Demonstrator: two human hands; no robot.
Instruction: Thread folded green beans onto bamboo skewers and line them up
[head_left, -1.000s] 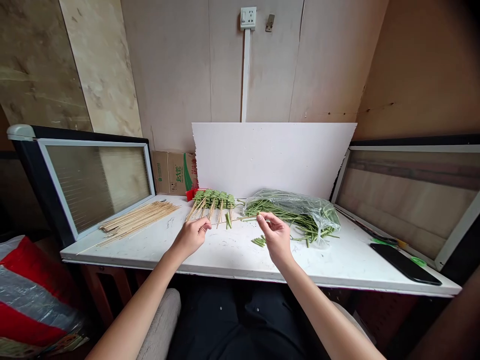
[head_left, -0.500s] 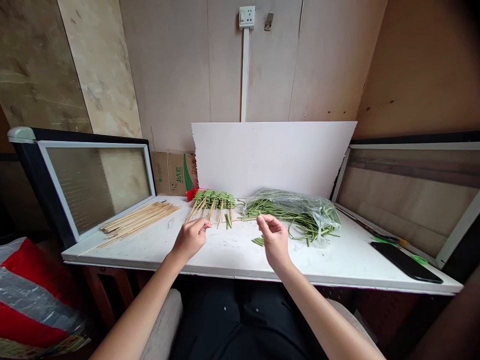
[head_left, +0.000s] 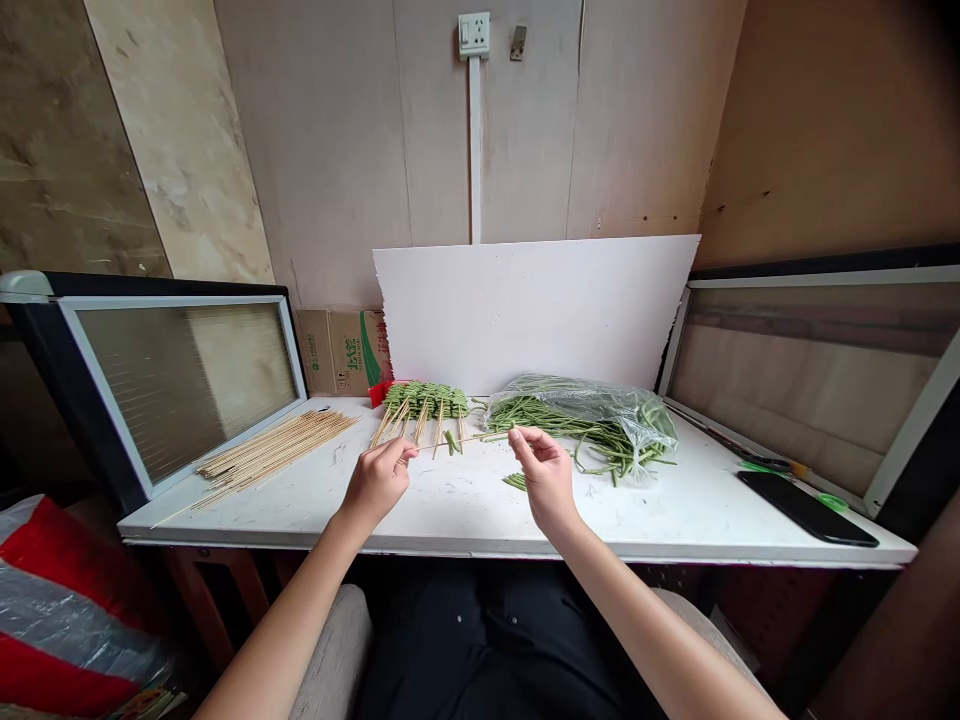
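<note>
My left hand [head_left: 381, 480] pinches one end of a thin wooden skewer [head_left: 472, 438], which runs level over the table. Short green bean pieces [head_left: 451, 441] sit on it near its middle. Closed at the skewer's other end is my right hand [head_left: 546, 476]; whether its fingertips also hold a bean piece is too small to tell. Behind my hands lie filled bean skewers [head_left: 426, 398], stacked with their sticks toward me. Long green beans [head_left: 592, 428] spill from a clear plastic bag [head_left: 641, 415] at the right. Cut bean pieces [head_left: 515, 481] lie beside my right hand.
Bare skewers [head_left: 277, 450] lie in a pile at the table's left. A black phone [head_left: 806, 507], green-handled scissors [head_left: 780, 466] and a green ring [head_left: 832, 502] are at the right. A white board [head_left: 536, 315] and a cardboard box [head_left: 341, 350] stand behind.
The camera view has shifted slightly. Both hands keep their hold on the skewer, and the bean pieces on it look tilted a little differently.
</note>
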